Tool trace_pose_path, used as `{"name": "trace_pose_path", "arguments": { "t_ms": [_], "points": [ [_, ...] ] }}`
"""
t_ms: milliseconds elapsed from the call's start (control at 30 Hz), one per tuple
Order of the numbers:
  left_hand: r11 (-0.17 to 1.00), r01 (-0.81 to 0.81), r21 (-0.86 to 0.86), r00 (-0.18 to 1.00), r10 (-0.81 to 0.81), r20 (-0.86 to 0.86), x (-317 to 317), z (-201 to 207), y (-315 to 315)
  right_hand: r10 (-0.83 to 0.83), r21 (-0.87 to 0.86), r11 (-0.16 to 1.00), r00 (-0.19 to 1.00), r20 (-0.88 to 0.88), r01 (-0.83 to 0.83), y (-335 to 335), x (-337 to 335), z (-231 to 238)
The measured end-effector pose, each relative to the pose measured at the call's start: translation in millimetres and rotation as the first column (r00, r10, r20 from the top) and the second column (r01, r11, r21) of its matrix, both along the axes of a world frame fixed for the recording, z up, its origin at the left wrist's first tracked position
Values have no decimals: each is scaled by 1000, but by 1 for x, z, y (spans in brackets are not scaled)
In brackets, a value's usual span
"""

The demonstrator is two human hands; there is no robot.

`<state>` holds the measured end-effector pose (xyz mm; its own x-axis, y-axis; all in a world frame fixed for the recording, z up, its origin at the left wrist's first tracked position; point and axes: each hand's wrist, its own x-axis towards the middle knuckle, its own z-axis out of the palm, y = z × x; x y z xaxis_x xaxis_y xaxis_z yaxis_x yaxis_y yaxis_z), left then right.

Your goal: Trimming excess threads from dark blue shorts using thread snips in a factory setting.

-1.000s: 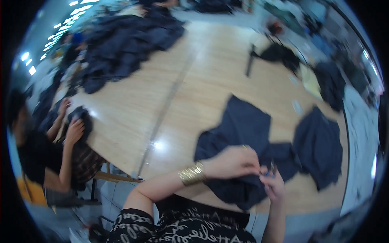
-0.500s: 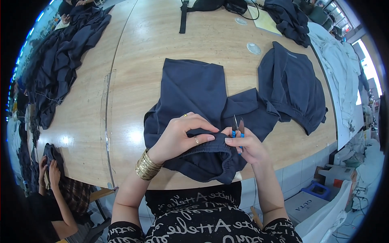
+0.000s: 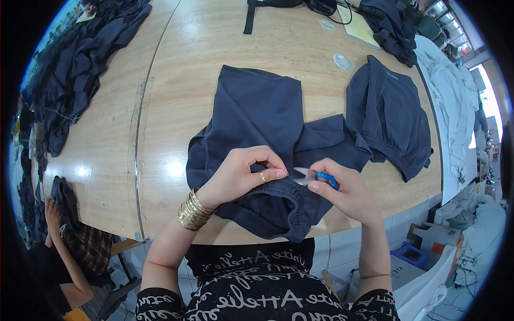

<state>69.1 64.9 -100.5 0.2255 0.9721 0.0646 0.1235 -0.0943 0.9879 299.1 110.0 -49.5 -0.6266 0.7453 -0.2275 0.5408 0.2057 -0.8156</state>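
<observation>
Your left hand is pinching the gathered waistband edge; your right hand is curling around blue-handled snips, blades parted.

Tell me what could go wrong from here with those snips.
The blue-handled snips in the right hand point toward the left hand, their blades parted close to its fingertips, so a slip might nick a finger. The blades are also right beside the gathered waistband, so a careless snip could catch its fabric.
</observation>
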Motion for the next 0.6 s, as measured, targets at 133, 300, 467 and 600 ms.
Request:
{"name": "trace_pose_path", "arguments": {
  "t_ms": [133, 300, 467, 600],
  "points": [
    [1000, 14, -27, 998, -13, 55, 2, -2, -3, 100, 72, 991, 984, 146, -111, 4, 5, 3],
    [1000, 6, -25, 998, -5, 57, 3, 0, -6, 126, 189, 972, 987, 95, -142, 2, -3, 13],
    [1000, -6, -14, 999, 7, 47, 1, -2, -9, 188, 307, 923, 969, 162, -231, 2, -6, 12],
    [1000, -17, -11, 1000, 17, 25, 0, 1, -8, 180, 208, 953, 965, 191, -219, 3, -8, 18]
  ]
}}
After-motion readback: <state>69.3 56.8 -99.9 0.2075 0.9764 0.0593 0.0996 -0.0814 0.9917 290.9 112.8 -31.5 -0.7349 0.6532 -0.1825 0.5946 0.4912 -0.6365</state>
